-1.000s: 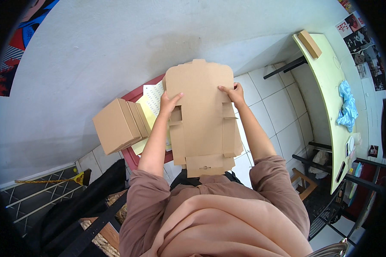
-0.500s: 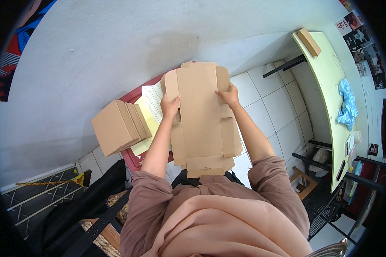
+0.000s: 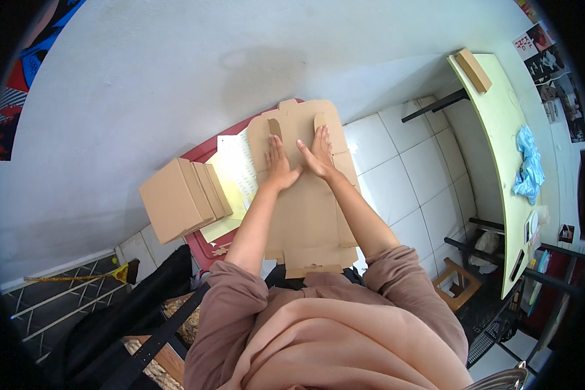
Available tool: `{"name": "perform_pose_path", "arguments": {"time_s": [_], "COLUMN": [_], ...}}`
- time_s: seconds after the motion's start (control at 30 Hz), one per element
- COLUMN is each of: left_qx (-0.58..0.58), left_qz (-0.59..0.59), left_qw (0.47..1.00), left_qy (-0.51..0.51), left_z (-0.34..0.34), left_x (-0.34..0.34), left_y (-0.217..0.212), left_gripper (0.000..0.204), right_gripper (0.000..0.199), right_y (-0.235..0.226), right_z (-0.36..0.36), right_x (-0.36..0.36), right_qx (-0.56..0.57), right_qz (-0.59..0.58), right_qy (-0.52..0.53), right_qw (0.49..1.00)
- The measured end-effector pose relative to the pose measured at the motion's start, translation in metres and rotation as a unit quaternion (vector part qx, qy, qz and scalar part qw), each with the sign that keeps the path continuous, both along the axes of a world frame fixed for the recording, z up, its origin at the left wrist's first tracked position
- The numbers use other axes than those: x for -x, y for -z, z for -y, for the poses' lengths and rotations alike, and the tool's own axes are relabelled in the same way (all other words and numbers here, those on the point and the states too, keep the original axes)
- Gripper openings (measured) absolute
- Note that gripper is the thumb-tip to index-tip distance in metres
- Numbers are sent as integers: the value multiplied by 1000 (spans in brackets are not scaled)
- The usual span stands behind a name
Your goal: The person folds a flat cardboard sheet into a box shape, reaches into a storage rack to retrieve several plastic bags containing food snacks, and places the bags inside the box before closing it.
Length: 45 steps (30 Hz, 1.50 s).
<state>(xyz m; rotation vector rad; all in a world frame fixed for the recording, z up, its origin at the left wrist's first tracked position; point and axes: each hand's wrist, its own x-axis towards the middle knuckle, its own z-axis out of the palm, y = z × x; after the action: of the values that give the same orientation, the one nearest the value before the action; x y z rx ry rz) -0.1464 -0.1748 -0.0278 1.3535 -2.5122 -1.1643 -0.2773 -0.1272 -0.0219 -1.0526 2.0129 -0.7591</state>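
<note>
Pressing flat is the step in the head view. The box blank [image 3: 309,195] lies unfolded on the red table [image 3: 198,153], reaching toward your lap. Your left hand [image 3: 278,162] and right hand [image 3: 318,155] rest open on it, palms down, gripping nothing. Keep your fingers spread and side by side, and press evenly along the crease. Folded boxes [image 3: 182,198] stand to the left, apart.
</note>
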Motion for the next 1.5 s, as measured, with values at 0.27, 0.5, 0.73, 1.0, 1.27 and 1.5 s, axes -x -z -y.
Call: {"name": "perform_pose_path", "arguments": {"time_s": [0.27,0.5,0.73,1.0,1.27,1.5], "left_qx": [42,62,31,-217,-186,-52], "left_qz": [198,230,69,-313,-299,-219], "left_qw": [978,970,997,898,912,963], "left_qy": [53,44,-29,-218,-208,-145], "left_z": [-3,-6,11,45,30,24], "left_x": [18,23,4,-43,-30,-25], "left_y": [-11,-9,-2,15,-52,-87], "left_gripper": [105,105,89,57,45,43], "right_gripper": [104,110,101,67,54,23], "right_y": [20,19,18,-5,-98,-164], "right_z": [12,11,-1,-22,-10,44], "right_x": [-17,-25,-15,69,55,64], "right_qx": [-74,-94,75,206,270,166], "right_qz": [-81,-120,-133,142,-372,-347], "right_qy": [-9,-5,49,131,-6,-219], "right_qw": [994,988,987,959,888,897]}}
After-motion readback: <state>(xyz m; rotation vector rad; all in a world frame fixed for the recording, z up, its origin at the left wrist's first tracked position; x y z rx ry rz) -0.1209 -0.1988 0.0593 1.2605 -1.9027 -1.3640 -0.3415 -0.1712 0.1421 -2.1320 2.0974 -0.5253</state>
